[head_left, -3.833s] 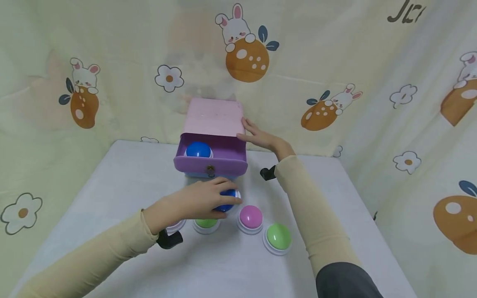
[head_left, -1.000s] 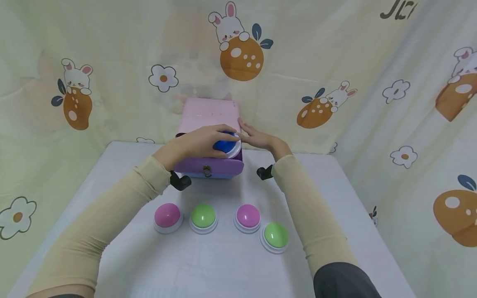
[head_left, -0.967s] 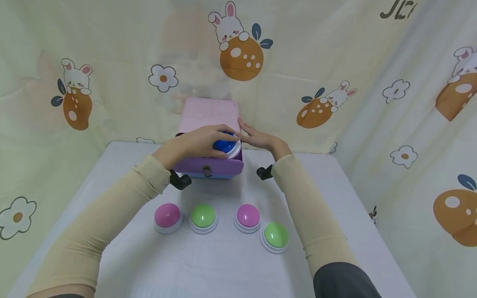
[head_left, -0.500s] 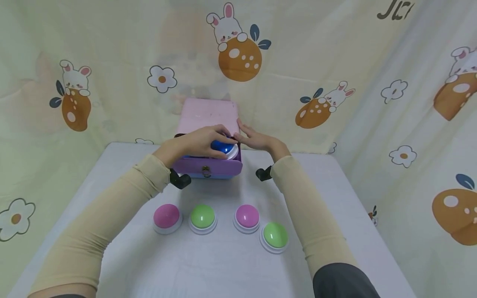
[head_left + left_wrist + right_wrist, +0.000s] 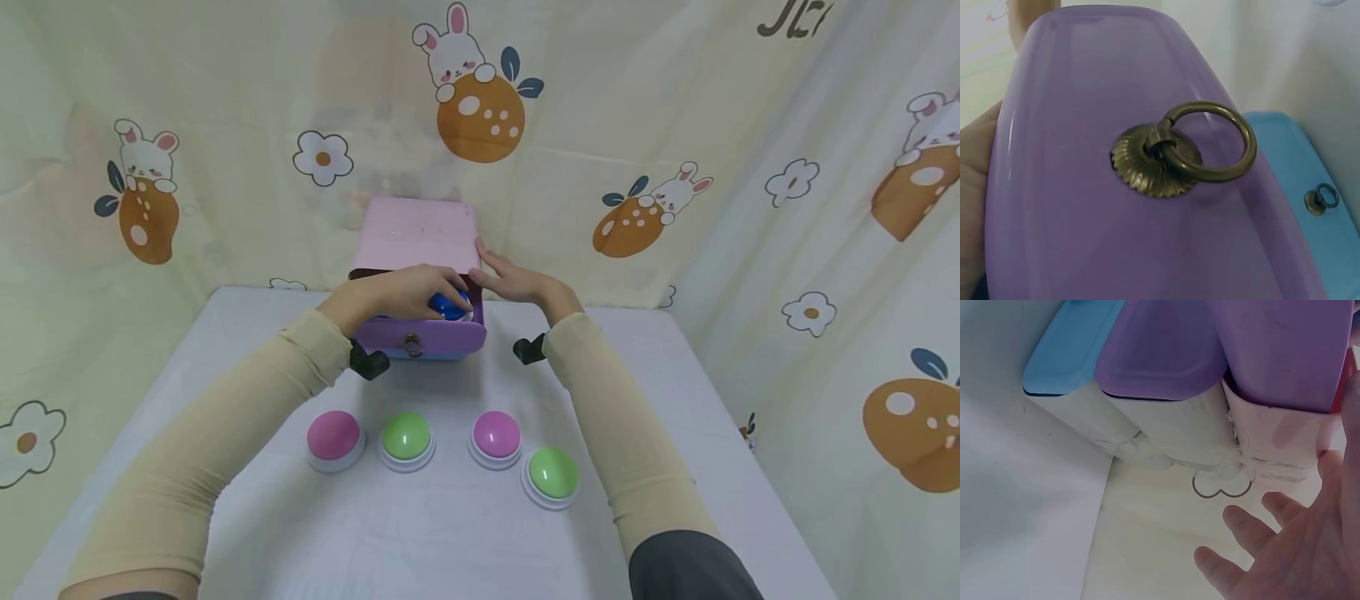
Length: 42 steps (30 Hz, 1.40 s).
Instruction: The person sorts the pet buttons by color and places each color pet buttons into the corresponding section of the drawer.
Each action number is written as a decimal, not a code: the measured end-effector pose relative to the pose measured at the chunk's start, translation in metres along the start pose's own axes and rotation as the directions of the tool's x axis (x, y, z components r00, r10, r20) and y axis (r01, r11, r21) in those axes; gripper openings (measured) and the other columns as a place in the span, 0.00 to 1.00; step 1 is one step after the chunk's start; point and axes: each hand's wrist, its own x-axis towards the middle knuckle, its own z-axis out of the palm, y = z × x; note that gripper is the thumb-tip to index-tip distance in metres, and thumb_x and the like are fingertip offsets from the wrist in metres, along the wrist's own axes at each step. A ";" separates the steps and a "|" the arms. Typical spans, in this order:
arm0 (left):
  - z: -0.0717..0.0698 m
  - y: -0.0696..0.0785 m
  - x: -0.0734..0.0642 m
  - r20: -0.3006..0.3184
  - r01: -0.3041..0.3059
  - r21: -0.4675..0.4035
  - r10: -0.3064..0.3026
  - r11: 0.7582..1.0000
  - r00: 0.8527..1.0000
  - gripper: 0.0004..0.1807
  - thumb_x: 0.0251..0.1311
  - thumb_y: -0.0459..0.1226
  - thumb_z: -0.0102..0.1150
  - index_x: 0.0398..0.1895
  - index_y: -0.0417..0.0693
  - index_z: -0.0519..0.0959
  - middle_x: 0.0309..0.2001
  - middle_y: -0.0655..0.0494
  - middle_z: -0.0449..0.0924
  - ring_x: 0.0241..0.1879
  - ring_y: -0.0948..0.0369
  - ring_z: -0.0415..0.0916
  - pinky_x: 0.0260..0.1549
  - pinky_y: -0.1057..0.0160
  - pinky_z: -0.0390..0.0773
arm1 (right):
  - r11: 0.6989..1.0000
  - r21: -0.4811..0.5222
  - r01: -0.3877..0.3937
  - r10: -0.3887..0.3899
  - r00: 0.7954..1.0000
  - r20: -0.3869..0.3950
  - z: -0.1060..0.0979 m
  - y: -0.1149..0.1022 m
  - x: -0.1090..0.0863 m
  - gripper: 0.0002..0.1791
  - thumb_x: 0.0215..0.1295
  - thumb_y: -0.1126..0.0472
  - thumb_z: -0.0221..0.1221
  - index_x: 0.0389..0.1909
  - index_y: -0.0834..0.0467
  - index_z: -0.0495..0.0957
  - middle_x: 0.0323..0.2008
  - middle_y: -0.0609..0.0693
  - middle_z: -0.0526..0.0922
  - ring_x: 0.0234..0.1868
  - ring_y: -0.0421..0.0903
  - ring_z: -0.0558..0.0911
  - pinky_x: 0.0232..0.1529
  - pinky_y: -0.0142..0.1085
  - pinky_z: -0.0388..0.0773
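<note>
A small drawer cabinet with a pink top (image 5: 420,233) stands at the back of the table, its upper purple drawer (image 5: 450,337) pulled out. Reaching over the drawer front, my left hand (image 5: 405,290) grips a blue dome-topped push button (image 5: 449,307) low inside the drawer's right part. The hand hides the drawer's left part. The left wrist view is filled by the purple front with its brass ring pull (image 5: 1160,156). My right hand (image 5: 517,279) rests against the cabinet's right upper edge, fingers spread; in the right wrist view its fingers (image 5: 1250,531) lie beside the pink casing (image 5: 1279,440).
Before the cabinet, a row of similar buttons stands on the white table (image 5: 375,533): pink (image 5: 333,435), green (image 5: 407,436), pink (image 5: 497,434) and green (image 5: 553,472). Lower drawers, one with a blue front (image 5: 1300,169), sit beneath. A patterned curtain (image 5: 262,217) hangs behind.
My left hand has carried the blue button from the table up to the drawer and lowered it inside. My right hand has stayed at the cabinet's side.
</note>
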 end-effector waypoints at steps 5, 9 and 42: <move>-0.001 0.003 0.003 0.018 -0.001 0.074 0.000 0.997 1.000 0.22 0.58 0.37 0.64 0.57 0.56 0.78 0.64 0.49 0.69 0.65 0.53 0.66 0.66 0.54 0.66 | 1.000 0.001 0.005 -0.005 1.000 0.000 0.000 0.000 0.001 0.43 0.65 0.28 0.36 0.72 0.34 0.24 0.76 0.43 0.28 0.76 0.49 0.30 0.73 0.58 0.33; 0.000 0.004 0.005 0.038 0.019 0.101 -0.023 0.995 0.999 0.22 0.58 0.38 0.64 0.58 0.57 0.78 0.65 0.51 0.68 0.66 0.55 0.65 0.66 0.55 0.65 | 1.000 0.001 0.022 -0.022 1.000 -0.002 0.001 0.000 0.002 0.44 0.64 0.28 0.36 0.72 0.35 0.24 0.76 0.42 0.28 0.76 0.51 0.31 0.73 0.59 0.34; 0.002 0.022 -0.041 -0.636 0.039 -0.157 -0.131 0.987 0.761 0.19 0.62 0.42 0.59 0.56 0.51 0.79 0.56 0.55 0.79 0.58 0.59 0.74 0.60 0.58 0.73 | 0.997 0.063 -0.047 0.051 0.997 -0.065 0.001 0.002 0.003 0.47 0.52 0.21 0.46 0.68 0.20 0.30 0.76 0.42 0.27 0.76 0.50 0.31 0.69 0.66 0.44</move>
